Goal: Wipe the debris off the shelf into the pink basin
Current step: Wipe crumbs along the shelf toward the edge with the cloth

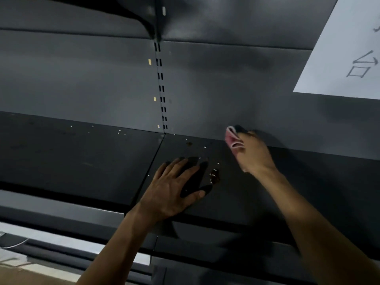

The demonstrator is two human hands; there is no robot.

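A dark metal shelf [82, 161] runs across the view. Small pale crumbs and a brown sticky patch of debris [214, 176] lie near its middle, with more specks [121, 132] along the back edge. My left hand [174, 188] lies flat on the shelf with fingers spread, just left of the brown patch. My right hand [254, 155] is at the back of the shelf against the rear panel, shut on a folded pink cloth [233, 136]. The pink basin is not in view.
A slotted upright [161, 89] divides the grey back panel. An upper shelf bracket [152, 25] hangs overhead. A white sign with dark characters [349, 48] is fixed at the upper right. Lower rails and a pale floor [41, 239] show at the bottom left.
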